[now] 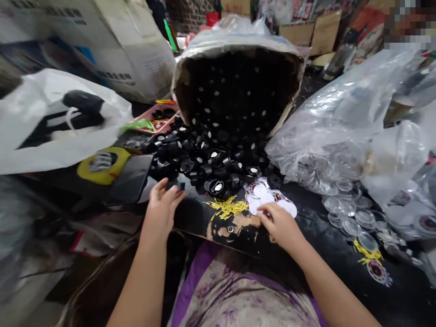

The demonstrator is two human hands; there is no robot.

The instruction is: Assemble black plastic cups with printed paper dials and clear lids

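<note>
My left hand (164, 206) lies on the black table top (323, 254), fingers curled round a small black part (177, 185) at the edge of a heap of black round caps (204, 159). The heap spills from a tipped sack (238, 86) at the back. My right hand (277, 223) rests on a small pile of white round stickers (269, 200), fingers pinching at one of them. Both forearms reach in from the bottom of the view.
A clear bag of transparent discs (323, 150) lies to the right, with loose discs (357, 218) spilled beside it. A dark phone (131, 179) and a yellow tape roll (102, 163) sit left. A pink tray (160, 118) and a white plastic bag (57, 122) are behind.
</note>
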